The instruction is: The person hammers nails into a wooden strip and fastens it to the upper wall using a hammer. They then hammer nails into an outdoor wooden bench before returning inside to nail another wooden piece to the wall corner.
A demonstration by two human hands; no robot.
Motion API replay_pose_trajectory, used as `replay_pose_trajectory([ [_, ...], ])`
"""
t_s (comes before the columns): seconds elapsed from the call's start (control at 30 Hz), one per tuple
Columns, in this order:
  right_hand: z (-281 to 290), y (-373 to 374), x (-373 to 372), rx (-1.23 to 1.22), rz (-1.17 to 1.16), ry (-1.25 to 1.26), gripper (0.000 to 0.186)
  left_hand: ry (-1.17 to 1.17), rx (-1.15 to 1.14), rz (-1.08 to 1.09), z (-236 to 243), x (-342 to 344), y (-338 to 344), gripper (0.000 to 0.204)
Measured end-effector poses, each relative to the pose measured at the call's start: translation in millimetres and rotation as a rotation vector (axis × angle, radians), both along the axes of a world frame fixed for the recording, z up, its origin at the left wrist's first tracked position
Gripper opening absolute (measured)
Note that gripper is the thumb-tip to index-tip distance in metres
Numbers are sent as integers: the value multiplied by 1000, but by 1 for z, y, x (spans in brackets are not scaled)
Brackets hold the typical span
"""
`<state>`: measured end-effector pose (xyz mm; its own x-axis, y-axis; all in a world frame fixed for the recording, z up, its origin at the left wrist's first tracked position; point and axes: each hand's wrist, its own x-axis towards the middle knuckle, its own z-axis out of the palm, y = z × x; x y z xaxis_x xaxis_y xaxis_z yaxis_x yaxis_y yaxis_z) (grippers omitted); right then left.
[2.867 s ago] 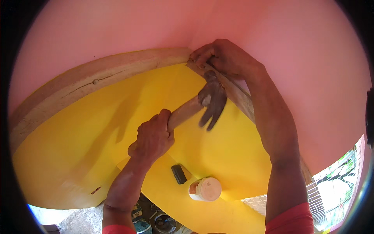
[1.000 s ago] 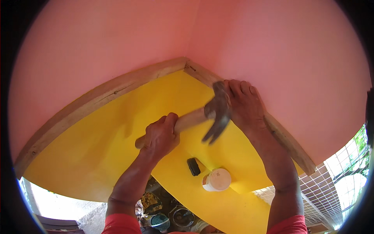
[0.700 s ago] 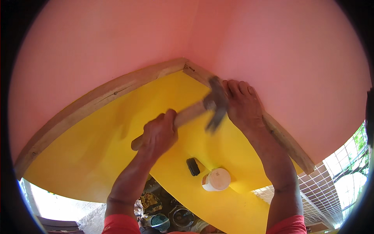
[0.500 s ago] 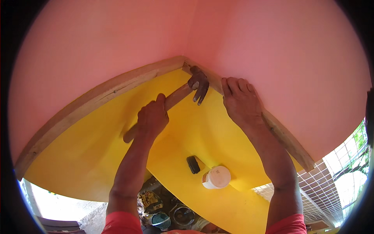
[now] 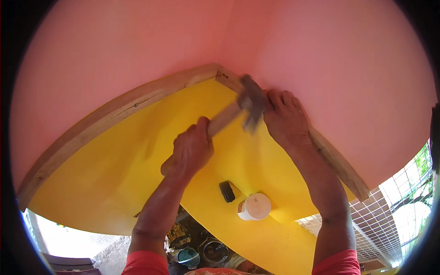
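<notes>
In my left hand is a claw hammer, gripped by its wooden handle. Its head is smeared by motion and is close to the right-hand wooden strip, just left of my other hand. My right hand is closed over that strip, fingers bent across its top edge against the pink wall. A second wooden strip runs along the left pink wall, and the two meet at the corner. Whether a nail is under the hammer or in my right fingers is hidden.
Below the strips are yellow panels. A white tub and a small black block stand on a yellow surface. Lower down lie containers and clutter. White wire mesh is at the lower right.
My left hand has moved the hammer right and slightly down, away from the corner and closer to my right hand. My right hand stays on the strip.
</notes>
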<state>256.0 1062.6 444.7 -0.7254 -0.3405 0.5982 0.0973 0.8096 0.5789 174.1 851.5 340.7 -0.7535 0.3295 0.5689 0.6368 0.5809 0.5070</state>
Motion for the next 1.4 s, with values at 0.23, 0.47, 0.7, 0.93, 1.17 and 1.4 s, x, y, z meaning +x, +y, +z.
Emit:
replay_pose_trajectory([
  [0.23, -3, -1, -8, 32, -38, 0, 41, -177, -129, 170, 6, -40, -8, 24],
  [0.47, 1, 0, 2, -105, 166, 39, 33, 89, 12, -119, 4, 11, -7, 20],
  [0.7, -3, 2, -3, -3, 8, 12, 28, -129, 11, 19, -8, 2, 7, 23],
  [0.93, -1, -5, -8, 48, -47, 34, 27, -165, 2, 76, -9, -24, -3, 23],
  [1.17, 0, -1, 0, -7, 58, 50, 27, 166, 104, -160, -18, 3, -9, 21],
  [1.4, -2, -2, -1, 27, -31, 2, 31, -171, 16, 96, -17, -9, -6, 19],
])
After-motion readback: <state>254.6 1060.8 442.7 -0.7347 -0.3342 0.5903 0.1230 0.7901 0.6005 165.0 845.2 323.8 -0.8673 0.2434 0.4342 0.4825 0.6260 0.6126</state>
